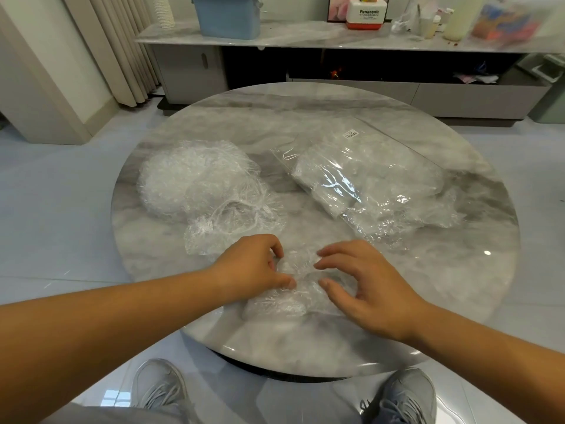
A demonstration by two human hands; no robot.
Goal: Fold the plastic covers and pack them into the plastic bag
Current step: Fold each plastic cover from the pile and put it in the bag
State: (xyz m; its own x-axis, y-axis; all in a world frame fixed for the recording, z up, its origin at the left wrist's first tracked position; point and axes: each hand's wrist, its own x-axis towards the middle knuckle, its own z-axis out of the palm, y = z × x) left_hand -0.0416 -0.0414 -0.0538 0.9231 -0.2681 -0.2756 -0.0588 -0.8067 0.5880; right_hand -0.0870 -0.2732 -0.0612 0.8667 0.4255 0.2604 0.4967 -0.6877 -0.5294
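Two bare hands meet over a crumpled clear plastic cover (295, 290) lying toward 6 o'clock on a round grey marble table (305, 342), in the head camera's only view. The left hand (253, 266) has its fingers curled and its thumb pressed on the film, pinching the cover's left side. The right hand (365, 287) arches over the right side with its thumb tip on the plastic; whether it truly grasps the film cannot be told. At about 10 o'clock sits a loose heap of plastic covers (195, 182) with gathered elastic edges. At about 2 o'clock lies the clear plastic bag (367, 182), already partly filled, bearing a small white label (351, 134) whose print is too small to read. Beyond the table at 12 o'clock, a marble-topped sideboard (305, 39) carries a blue bin (227, 16) and a white-and-red box (365, 15) marked "Panasonic". Grey sneakers (159, 390) show below.
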